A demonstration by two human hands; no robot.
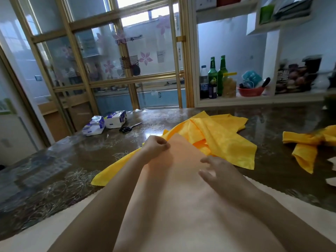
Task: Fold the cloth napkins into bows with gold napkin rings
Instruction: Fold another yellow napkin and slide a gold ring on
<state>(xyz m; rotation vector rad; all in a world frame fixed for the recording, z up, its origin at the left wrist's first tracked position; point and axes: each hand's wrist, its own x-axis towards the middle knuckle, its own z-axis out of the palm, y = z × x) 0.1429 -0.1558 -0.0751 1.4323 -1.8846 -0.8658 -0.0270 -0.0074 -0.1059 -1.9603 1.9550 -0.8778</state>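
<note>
Two hands sit close to us: our right hand (pixel 217 172) is spread wide, holding nothing; our left hand (pixel 156 144) pinches the yellow napkin (pixel 223 137) rumpled on the glossy tabletop (pixel 72 160); pinched one-sided, it may slide and fold crooked

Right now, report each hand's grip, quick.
Left hand: closed, pinching the peach cloth at its top corner.
Right hand: open, fingers spread over the peach cloth, holding nothing.
</note>
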